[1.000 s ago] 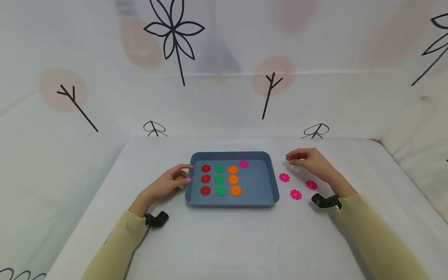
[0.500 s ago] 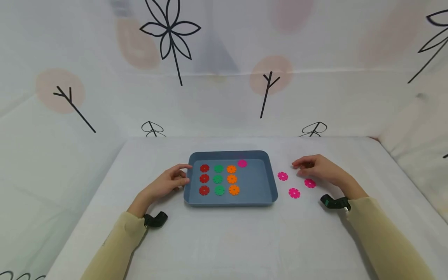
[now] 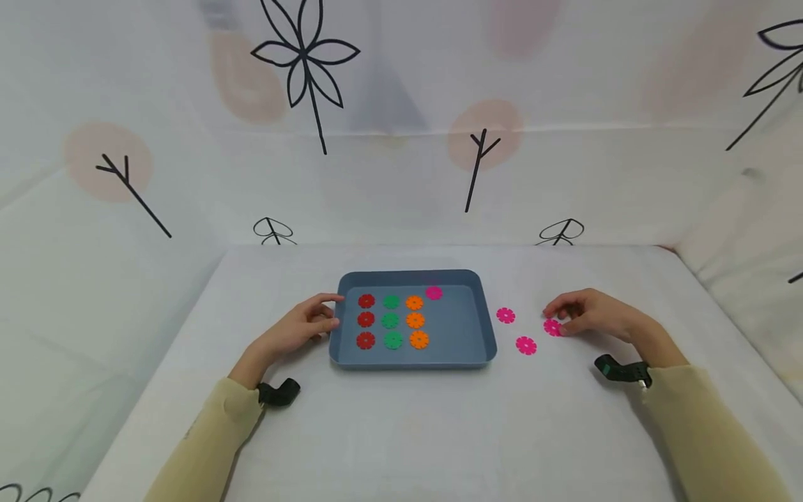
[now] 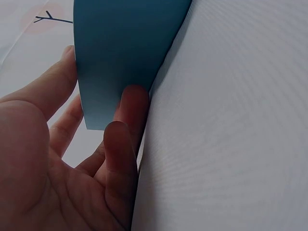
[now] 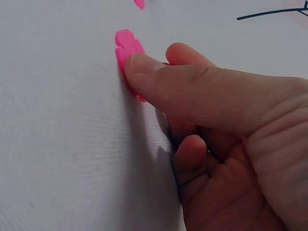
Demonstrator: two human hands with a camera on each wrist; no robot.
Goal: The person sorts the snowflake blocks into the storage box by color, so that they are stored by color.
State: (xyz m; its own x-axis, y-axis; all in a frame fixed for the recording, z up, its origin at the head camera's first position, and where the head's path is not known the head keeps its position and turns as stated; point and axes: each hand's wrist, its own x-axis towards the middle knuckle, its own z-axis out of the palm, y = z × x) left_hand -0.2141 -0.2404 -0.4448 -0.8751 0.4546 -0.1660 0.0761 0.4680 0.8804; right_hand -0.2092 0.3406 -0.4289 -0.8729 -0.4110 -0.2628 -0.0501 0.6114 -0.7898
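Observation:
My left hand [image 3: 295,329] rests against the left side of the blue-grey tray [image 3: 464,362]. In the left wrist view its fingers [image 4: 132,108] touch the tray's outer wall [image 4: 120,43] and rim, loosely bent. My right hand [image 3: 599,317] is low over a pink flower-shaped disc [image 3: 552,327] on the table. The thumb overlaps that pink disc [image 5: 126,41] in the right wrist view, and the forefinger sits apart from it. Inside the tray lie columns of red discs [image 3: 366,319], green discs [image 3: 390,321] and orange discs [image 3: 415,321], plus one pink disc [image 3: 433,293] at the back.
Two more pink discs lie on the white-covered table [image 3: 401,432] between the tray and my right hand: one pink disc [image 3: 505,315] farther back, another pink disc [image 3: 526,345] nearer. A patterned cloth wall [image 3: 389,188] stands behind the table.
My right hand has moved right and nearer from beside the tray's back right corner, and come down to the rightmost pink disc. The left hand stays at the tray's side.

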